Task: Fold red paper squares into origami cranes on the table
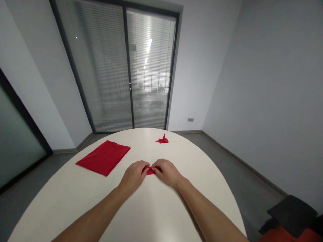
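A small piece of folded red paper (150,171) lies at the middle of the table, mostly covered by my fingers. My left hand (135,173) pinches its left side, thumb toward me and fingers curled over the far side. On the right side, my right hand (166,170) grips the same paper with thumb and curled fingers. The two hands are close together, with a little red showing between the thumbs. Farther back stands a red folded paper crane (163,139). To the left of my hands lies a stack of red paper sheets (104,158).
The round white table (141,215) fills the lower view, its curved edge running out left and right. A black and orange chair (292,215) is at the lower right. Behind the table are a glass door with blinds (151,101) and white walls.
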The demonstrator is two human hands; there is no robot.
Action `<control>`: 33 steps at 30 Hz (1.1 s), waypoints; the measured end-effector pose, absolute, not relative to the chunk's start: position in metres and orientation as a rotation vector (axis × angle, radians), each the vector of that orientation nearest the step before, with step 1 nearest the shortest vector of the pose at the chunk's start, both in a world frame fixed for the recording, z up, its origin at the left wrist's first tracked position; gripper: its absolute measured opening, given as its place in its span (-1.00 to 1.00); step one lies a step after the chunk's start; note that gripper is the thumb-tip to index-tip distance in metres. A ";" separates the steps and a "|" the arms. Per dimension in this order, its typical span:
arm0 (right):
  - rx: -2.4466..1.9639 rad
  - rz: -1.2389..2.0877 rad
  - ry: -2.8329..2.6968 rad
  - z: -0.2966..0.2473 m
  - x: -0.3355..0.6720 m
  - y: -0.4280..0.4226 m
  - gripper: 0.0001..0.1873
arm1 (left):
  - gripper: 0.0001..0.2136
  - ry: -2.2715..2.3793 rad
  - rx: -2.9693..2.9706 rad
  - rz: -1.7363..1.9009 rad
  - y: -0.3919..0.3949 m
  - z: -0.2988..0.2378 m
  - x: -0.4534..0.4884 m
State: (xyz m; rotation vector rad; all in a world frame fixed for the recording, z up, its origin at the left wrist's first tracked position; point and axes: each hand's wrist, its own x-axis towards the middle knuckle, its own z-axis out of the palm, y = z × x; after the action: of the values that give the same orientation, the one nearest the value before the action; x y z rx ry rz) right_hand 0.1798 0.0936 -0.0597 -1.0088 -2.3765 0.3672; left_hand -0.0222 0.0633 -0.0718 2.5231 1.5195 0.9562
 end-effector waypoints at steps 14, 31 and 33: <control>-1.025 0.334 -2.388 -0.057 0.178 0.090 -0.84 | -0.84 1.542 2.469 0.923 0.064 -0.071 -0.023; -1.105 0.587 -2.182 -0.056 0.181 0.091 -0.83 | -0.84 1.593 2.169 1.073 0.064 -0.072 -0.027; -1.098 0.652 -2.142 -0.055 0.181 0.091 -0.83 | -0.80 1.604 2.128 1.105 0.065 -0.073 -0.027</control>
State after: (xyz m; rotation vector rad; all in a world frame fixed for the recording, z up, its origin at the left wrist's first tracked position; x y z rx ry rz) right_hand 0.1808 0.0908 -0.0551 -1.0981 -2.1420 0.6518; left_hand -0.0272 0.0648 -0.0730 2.1282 1.6037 1.1054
